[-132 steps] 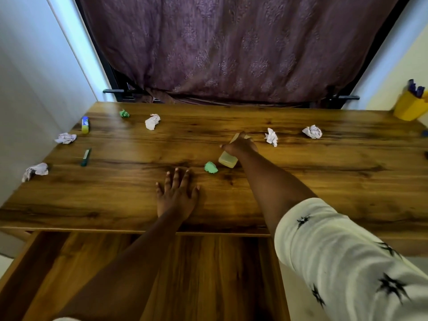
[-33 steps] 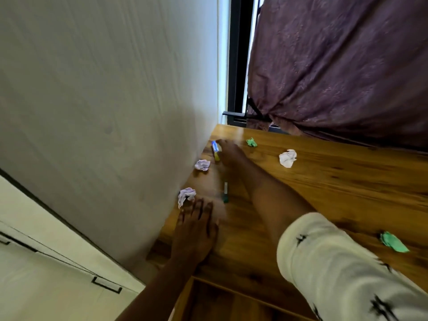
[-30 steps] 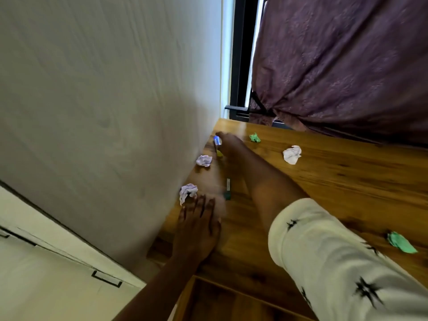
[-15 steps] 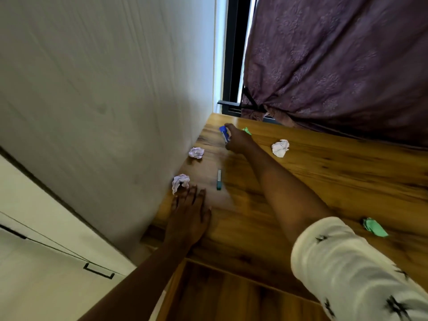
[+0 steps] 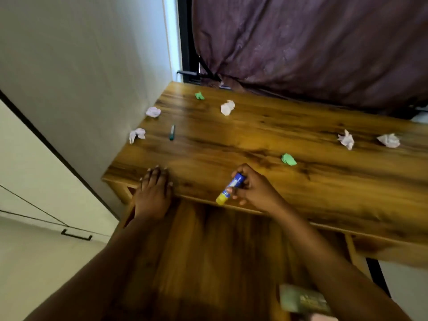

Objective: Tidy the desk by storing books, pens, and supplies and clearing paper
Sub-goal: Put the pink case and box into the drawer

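A person's right hand (image 5: 257, 193) pinches a glue stick (image 5: 230, 188) between curled fingers and thumb, its blue body slanting down to a yellow end that hangs over the front edge of the wooden desk (image 5: 301, 193), above the open drawer (image 5: 208, 251). To its left, the left hand (image 5: 154, 193) lies flat on the same edge, fingers straight. A green paper scrap (image 5: 288, 159) sits just beyond the right hand; a teal pen (image 5: 172, 132) and a crumpled white paper (image 5: 137, 135) lie beyond the left hand

blue-yellow glue stick (image 5: 230, 189), tilted, hand-held
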Motion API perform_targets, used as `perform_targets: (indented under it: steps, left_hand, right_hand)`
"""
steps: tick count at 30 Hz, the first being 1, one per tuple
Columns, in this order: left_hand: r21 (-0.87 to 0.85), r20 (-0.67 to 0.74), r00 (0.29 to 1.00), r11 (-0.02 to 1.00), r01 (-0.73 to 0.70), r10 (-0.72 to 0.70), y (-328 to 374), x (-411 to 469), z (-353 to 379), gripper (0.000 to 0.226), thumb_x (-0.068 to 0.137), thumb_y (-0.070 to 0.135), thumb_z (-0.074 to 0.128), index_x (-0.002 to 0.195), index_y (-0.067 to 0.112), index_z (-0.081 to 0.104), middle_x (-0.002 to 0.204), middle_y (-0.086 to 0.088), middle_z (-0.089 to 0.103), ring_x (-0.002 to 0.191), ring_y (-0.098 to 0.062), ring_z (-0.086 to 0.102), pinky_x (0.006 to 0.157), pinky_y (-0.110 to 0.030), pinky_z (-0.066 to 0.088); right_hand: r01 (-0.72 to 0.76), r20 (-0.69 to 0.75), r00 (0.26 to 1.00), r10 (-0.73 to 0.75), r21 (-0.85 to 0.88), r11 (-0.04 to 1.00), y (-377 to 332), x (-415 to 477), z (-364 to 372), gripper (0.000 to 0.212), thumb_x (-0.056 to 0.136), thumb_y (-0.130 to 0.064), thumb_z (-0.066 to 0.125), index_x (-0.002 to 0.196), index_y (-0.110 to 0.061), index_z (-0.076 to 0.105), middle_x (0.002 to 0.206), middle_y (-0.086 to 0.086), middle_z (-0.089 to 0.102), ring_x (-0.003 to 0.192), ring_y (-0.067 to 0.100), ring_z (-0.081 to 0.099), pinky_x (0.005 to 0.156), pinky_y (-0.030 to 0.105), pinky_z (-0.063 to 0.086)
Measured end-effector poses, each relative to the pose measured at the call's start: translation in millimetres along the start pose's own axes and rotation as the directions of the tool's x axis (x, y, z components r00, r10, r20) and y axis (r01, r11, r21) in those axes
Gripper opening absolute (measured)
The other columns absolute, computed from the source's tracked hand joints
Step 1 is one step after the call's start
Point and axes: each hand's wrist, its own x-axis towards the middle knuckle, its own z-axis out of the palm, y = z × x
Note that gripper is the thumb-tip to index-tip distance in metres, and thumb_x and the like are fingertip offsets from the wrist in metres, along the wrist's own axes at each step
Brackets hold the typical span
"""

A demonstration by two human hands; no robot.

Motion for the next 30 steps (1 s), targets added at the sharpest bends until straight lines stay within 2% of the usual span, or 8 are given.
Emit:
perform_targets:
  steps: [3, 7, 10, 12, 17, 22, 26, 30]
  left_hand:
    - [-0.032, 0.077, 0.996, 0.998, -0.049, 0.051, 16.0, -64.8, 9.8, 0.067, 0.094, 0.049, 0.042, 0.151, 0.024, 0.015, 0.16, -0.002, 0.008, 0.147, -0.023, 0.003, 0.119, -0.045, 0.009]
    - [-0.094, 0.297, 0.954, 0.995, -0.026, 0.053, 55.5, -157.0, 15.8, 0.06, 0.094, 0.054, 0.039, 0.147, 0.029, 0.026, 0.158, 0.003, 0.017, 0.145, -0.019, 0.015, 0.118, -0.042, 0.015]
    - [-0.123, 0.407, 0.905, 0.989, -0.082, 0.126, 81.2, -209.7, 19.8, 0.066, 0.086, 0.069, 0.027, 0.142, 0.034, 0.033, 0.148, 0.006, 0.038, 0.132, -0.015, 0.039, 0.108, -0.036, 0.033]
    - [-0.168, 0.413, 0.882, 0.971, -0.17, 0.226, 92.6, -235.6, 25.1, 0.076, 0.079, 0.076, 0.018, 0.138, 0.034, 0.041, 0.135, 0.006, 0.052, 0.116, -0.015, 0.054, 0.095, -0.035, 0.046]
    - [-0.126, 0.218, 0.775, 0.805, -0.58, 0.593, 88.8, -275.3, 35.7, 0.048, 0.096, 0.059, 0.022, 0.095, 0.033, 0.063, 0.081, 0.013, 0.066, 0.071, -0.005, 0.064, 0.049, -0.02, 0.048]
    - [-0.145, 0.09, 0.645, 0.65, -0.746, 0.759, 83.1, -279.9, 36.6, 0.03, 0.098, 0.047, 0.034, 0.102, 0.033, 0.061, 0.072, 0.013, 0.067, 0.059, -0.003, 0.061, 0.047, -0.015, 0.039]
    - [-0.185, 0.105, 0.637, 0.644, -0.742, 0.764, 80.5, -282.3, 36.4, 0.032, 0.096, 0.047, 0.044, 0.112, 0.033, 0.068, 0.084, 0.015, 0.071, 0.066, -0.003, 0.064, 0.047, -0.017, 0.043]
    - [-0.226, 0.077, 0.643, 0.642, -0.733, 0.762, 81.4, -282.4, 35.2, 0.028, 0.093, 0.043, 0.051, 0.111, 0.033, 0.069, 0.088, 0.017, 0.072, 0.07, 0.0, 0.064, 0.05, -0.015, 0.042]
  right_hand:
    - [-0.113, 0.081, 0.99, 0.119, -0.072, 0.991, 37.2, -68.9, -12.4, 0.027, 0.076, -0.006, 0.074, 0.084, -0.022, 0.054, 0.082, 0.005, 0.063, 0.07, 0.017, 0.063, 0.059, 0.03, 0.053]
    - [-0.183, 0.163, 0.956, 0.246, -0.327, 0.927, 73.5, -135.0, -14.4, 0.023, 0.073, -0.016, 0.077, 0.083, -0.02, 0.057, 0.088, -0.003, 0.065, 0.078, 0.011, 0.061, 0.066, 0.033, 0.05]
    - [-0.204, 0.189, 0.929, 0.319, -0.457, 0.866, 90.3, -162.8, -4.6, 0.022, 0.074, -0.022, 0.076, 0.084, -0.021, 0.056, 0.092, -0.004, 0.064, 0.082, 0.012, 0.062, 0.069, 0.036, 0.053]
    - [-0.179, 0.191, 0.926, 0.326, -0.539, 0.823, 97.7, -177.1, 1.4, 0.021, 0.076, -0.023, 0.074, 0.084, -0.022, 0.054, 0.093, -0.005, 0.063, 0.08, 0.009, 0.06, 0.059, 0.025, 0.049]
    - [-0.068, 0.262, 0.92, 0.293, -0.629, 0.775, 103.7, -193.8, 16.5, 0.02, 0.075, -0.023, 0.075, 0.081, -0.023, 0.057, 0.094, -0.003, 0.065, 0.078, 0.009, 0.057, 0.056, 0.02, 0.041]
    - [0.054, 0.404, 0.856, 0.323, -0.69, 0.721, 116.7, -196.6, 25.7, 0.023, 0.079, -0.013, 0.07, 0.1, -0.017, 0.062, 0.106, 0.002, 0.061, 0.092, 0.016, 0.056, 0.072, 0.028, 0.045]
    - [0.208, 0.474, 0.795, 0.378, -0.799, 0.564, 127.3, -193.2, 33.4, 0.041, 0.082, -0.011, 0.067, 0.121, -0.014, 0.057, 0.116, 0.009, 0.06, 0.102, 0.025, 0.058, 0.083, 0.036, 0.052]
    - [0.293, 0.493, 0.769, 0.407, -0.838, 0.461, 128.8, -188.6, 32.8, 0.027, 0.084, -0.009, 0.063, 0.111, -0.006, 0.063, 0.106, 0.011, 0.064, 0.093, 0.025, 0.06, 0.074, 0.034, 0.05]
